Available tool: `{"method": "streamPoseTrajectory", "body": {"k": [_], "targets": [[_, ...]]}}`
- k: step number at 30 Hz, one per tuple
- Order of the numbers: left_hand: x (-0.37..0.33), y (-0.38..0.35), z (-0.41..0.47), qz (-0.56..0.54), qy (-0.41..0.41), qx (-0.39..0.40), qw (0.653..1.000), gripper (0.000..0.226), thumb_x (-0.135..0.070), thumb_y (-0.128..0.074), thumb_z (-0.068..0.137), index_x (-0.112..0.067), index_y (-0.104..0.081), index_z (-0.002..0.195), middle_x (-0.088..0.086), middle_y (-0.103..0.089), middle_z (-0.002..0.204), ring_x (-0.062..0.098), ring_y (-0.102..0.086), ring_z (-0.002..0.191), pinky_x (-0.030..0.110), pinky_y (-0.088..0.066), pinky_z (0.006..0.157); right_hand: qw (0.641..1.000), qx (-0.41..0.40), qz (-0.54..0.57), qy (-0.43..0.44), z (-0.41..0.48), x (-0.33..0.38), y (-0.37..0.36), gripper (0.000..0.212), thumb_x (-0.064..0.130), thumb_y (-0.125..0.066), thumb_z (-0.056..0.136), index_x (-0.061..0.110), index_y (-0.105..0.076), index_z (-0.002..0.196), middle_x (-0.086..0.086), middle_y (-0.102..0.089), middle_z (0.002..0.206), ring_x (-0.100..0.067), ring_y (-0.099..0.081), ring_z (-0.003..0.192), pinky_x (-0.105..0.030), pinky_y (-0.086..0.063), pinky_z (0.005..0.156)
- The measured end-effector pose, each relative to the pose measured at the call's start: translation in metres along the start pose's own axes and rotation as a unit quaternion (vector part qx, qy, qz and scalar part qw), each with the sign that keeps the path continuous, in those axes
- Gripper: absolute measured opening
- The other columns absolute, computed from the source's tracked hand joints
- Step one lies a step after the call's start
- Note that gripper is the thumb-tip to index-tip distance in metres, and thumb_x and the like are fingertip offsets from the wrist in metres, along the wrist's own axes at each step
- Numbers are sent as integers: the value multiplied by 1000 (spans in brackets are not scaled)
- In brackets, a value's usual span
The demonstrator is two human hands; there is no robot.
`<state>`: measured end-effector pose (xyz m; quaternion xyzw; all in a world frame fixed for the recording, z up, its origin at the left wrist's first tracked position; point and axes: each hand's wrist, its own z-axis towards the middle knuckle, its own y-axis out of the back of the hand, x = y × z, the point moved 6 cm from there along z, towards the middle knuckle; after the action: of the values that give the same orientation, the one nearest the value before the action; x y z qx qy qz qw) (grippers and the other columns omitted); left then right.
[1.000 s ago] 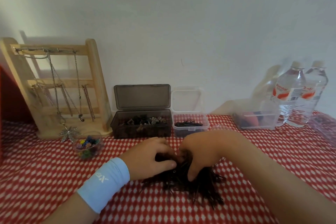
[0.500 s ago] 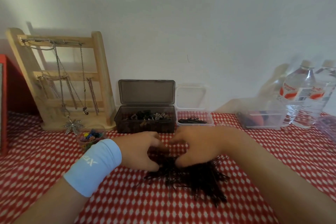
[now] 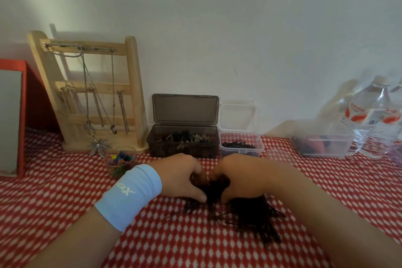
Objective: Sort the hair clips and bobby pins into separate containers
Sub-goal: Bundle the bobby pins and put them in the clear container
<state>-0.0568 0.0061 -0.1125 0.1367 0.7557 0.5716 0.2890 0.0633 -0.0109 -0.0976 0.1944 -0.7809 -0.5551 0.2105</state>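
A red-and-white checked tablecloth [image 3: 65, 191] fills the lower half of the frame, under a pale wall. At the left stands a wooden jewellery stand [image 3: 134, 85] hung with chains. 2 water bottles [image 3: 374, 115] stand at the far right, with a clear storage box [image 3: 322, 143] just beside them. At centre back, a smoky grey box [image 3: 185, 150] with its lid raised holds hair clips [image 3: 185, 136]. Touching its right side, a small clear tub [image 3: 241, 152] holds sorted pins [image 3: 239, 144].

In the middle, the left hand [image 3: 178, 177], in a blue wristband [image 3: 128, 196], and the right hand [image 3: 239, 176] meet fingertip to fingertip. Both curl round a clump of the loose bobby pins [image 3: 254, 220], which spread toward the lower right. A small cup of coloured beads [image 3: 120, 159] sits left of the hands.
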Motion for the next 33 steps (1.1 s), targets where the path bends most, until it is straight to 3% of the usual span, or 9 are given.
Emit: {"method": "streamPoseTrajectory", "body": {"k": [6, 11, 16, 20, 23, 26, 27, 31, 33], "targets": [[4, 5, -3, -58, 3, 0, 998, 28, -50, -69, 84, -31, -74, 105, -13, -70, 100, 6, -64, 89, 34, -54, 87, 999, -30, -29, 5, 5, 5, -3, 28, 25, -65, 96, 16, -65, 122, -2, -66, 111, -21, -63, 96, -28, -52, 81], [9, 18, -10, -93, 16, -8, 996, 35, -56, -67, 84, -34, -69, 112, -19, -68, 102, -1, -63, 91, 26, -52, 86, 999, -23, 27, 13, 0, -1, 5, 20, 27, -57, 100, 21, -59, 119, 6, -60, 107, -14, -58, 95, -28, -47, 81], [7, 30, -14, -179, -23, -40, 983, 8, -39, -65, 92, -34, -72, 93, -14, -74, 87, 2, -68, 84, 30, -54, 86, 989, -28, 146, 19, -6, -9, 17, 13, 28, -52, 102, 32, -53, 115, 9, -60, 103, -8, -58, 92, -26, -48, 79], [6, 40, -16, -218, -30, -91, 971, 10, -29, -66, 93, -23, -72, 90, -9, -76, 80, 6, -70, 74, 29, -57, 80, 948, 9, 318, 19, -2, -16, 11, 16, 17, -50, 102, 29, -57, 111, -5, -66, 106, -15, -64, 91, -31, -53, 84], [6, 43, -16, -274, -37, -120, 954, 5, -22, -69, 91, -19, -73, 92, -3, -76, 78, 12, -70, 68, 22, -56, 70, 887, 50, 458, 28, 2, -13, 0, 14, 7, -49, 92, 7, -57, 104, -10, -59, 80, -17, -56, 71, -33, -48, 73], [4, 45, -16, -271, -45, -127, 953, 2, -21, -72, 88, -19, -73, 89, -2, -76, 76, 15, -69, 67, 23, -57, 69, 794, 113, 593, 70, 3, -5, -8, 21, 22, -50, 85, 8, -58, 98, -2, -49, 75, -16, -45, 67, -31, -40, 67], [4, 46, -16, -259, -48, -130, 956, 3, -22, -73, 87, -20, -73, 88, -3, -76, 76, 14, -70, 68, 24, -57, 70, 784, 120, 604, 77, 2, -4, -8, 25, 29, -51, 88, 10, -60, 99, -1, -49, 76, -16, -44, 68, -31, -39, 67], [3, 49, -17, -214, -44, -123, 968, 9, -30, -77, 83, -27, -74, 91, -11, -75, 83, 4, -70, 78, 21, -56, 77, 900, 62, 429, 52, 1, -11, -3, 32, 37, -50, 104, 13, -60, 85, 2, -55, 70, -11, -51, 66, -25, -44, 73], [6, 48, -20, -203, -28, -84, 975, 7, -30, -74, 85, -27, -74, 92, -11, -76, 81, 2, -70, 76, 16, -54, 75, 911, 69, 402, 55, -2, -13, 1, 31, 32, -48, 106, 12, -61, 86, 1, -58, 72, -10, -53, 66, -26, -46, 74]]}}
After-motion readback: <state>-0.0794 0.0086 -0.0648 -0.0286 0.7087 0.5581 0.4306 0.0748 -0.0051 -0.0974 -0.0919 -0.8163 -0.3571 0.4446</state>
